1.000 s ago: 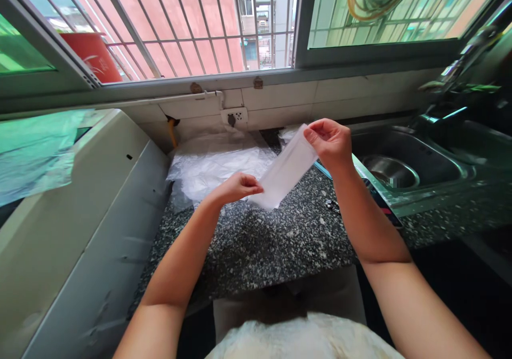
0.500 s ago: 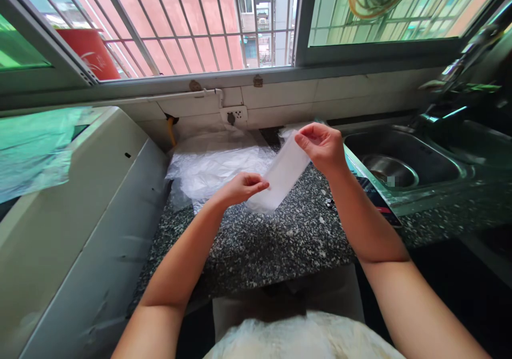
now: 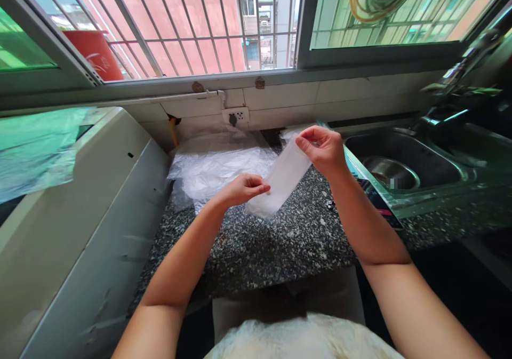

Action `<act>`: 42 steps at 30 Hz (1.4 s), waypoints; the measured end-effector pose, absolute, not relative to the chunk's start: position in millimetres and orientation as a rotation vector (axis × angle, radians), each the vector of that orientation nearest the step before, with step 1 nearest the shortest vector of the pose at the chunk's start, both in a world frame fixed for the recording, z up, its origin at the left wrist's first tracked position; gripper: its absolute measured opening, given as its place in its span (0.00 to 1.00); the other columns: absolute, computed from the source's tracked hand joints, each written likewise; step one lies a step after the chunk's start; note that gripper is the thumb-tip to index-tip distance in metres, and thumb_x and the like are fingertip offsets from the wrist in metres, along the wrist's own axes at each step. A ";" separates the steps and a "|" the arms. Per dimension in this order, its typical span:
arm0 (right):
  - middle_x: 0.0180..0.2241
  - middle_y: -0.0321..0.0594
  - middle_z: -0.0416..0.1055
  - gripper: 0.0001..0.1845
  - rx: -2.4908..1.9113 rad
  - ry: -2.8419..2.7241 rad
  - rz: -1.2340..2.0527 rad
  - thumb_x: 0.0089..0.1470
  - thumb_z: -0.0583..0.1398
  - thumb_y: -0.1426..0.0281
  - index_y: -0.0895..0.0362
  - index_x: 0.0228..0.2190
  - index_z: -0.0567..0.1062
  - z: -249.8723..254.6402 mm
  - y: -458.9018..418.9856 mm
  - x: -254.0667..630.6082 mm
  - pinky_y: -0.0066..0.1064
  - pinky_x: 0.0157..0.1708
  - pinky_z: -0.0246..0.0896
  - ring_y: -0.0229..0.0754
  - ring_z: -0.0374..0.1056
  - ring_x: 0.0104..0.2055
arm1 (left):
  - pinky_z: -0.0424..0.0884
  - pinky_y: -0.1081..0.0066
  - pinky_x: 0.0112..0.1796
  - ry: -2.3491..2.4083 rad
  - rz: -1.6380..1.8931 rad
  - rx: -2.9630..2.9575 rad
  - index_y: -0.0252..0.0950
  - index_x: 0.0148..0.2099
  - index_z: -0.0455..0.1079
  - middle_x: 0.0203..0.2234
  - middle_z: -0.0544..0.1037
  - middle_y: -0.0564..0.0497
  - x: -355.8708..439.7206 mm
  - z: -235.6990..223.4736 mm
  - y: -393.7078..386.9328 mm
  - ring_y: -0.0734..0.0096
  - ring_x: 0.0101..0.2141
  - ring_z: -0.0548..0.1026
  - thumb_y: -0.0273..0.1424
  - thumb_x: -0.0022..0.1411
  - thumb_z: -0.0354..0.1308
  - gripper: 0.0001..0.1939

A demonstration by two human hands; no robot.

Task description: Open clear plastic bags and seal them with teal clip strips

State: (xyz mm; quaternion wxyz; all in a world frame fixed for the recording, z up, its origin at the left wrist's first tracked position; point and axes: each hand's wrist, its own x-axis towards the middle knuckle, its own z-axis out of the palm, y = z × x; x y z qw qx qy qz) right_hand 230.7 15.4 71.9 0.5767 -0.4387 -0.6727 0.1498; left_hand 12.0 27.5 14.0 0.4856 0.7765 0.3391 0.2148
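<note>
A narrow, see-through plastic bag is stretched slantwise above the speckled countertop. At its left edge, my left hand pinches the film between thumb and fingers. My right hand grips the upper right end, thumb against curled fingers. The lower end of the bag hangs free past my left fingertips. Behind my left hand lies a spread-out pile of clear plastic bags. Another bit of clear plastic shows just behind my right hand, partly covered by it.
To the right is a steel sink with a metal bowl in it and a faucet above. A flat dark item lies along the sink's near side. A pale appliance borders the left. An outlet is on the wall.
The lower end of the bag has shifted slightly, and its film looks a little more rumpled. Both hands keep their pinch. The whole view has shifted slightly.
</note>
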 end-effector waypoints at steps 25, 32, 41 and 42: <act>0.24 0.35 0.71 0.08 -1.026 -1.729 0.400 0.50 0.59 0.66 0.56 0.23 0.72 62.1 6.5 206.2 0.32 0.34 0.61 0.36 0.65 0.29 | 0.52 0.75 0.20 0.855 0.604 1.807 0.31 0.28 0.70 0.16 0.62 0.56 15.3 20.0 20.1 0.80 0.19 0.57 0.39 0.52 0.59 0.14; 0.24 0.36 0.71 0.07 -1.030 -1.744 0.388 0.50 0.59 0.67 0.56 0.23 0.72 60.0 6.4 205.6 0.33 0.35 0.61 0.37 0.65 0.30 | 0.51 0.75 0.20 0.906 0.653 1.746 0.31 0.26 0.72 0.14 0.64 0.56 15.8 19.8 20.5 0.81 0.19 0.55 0.35 0.50 0.60 0.10; 0.24 0.36 0.72 0.08 -1.005 -1.769 0.378 0.50 0.59 0.67 0.56 0.23 0.72 57.9 7.5 204.8 0.33 0.35 0.60 0.37 0.65 0.30 | 0.52 0.75 0.20 0.907 0.599 1.810 0.31 0.26 0.72 0.14 0.63 0.56 15.5 18.1 22.2 0.81 0.19 0.56 0.34 0.52 0.58 0.10; 0.25 0.36 0.72 0.08 -1.010 -1.772 0.377 0.50 0.59 0.67 0.56 0.23 0.72 57.4 7.7 204.5 0.33 0.35 0.60 0.37 0.65 0.30 | 0.51 0.75 0.20 0.904 0.590 1.813 0.32 0.25 0.71 0.14 0.62 0.56 15.4 17.8 22.3 0.81 0.18 0.55 0.34 0.52 0.58 0.10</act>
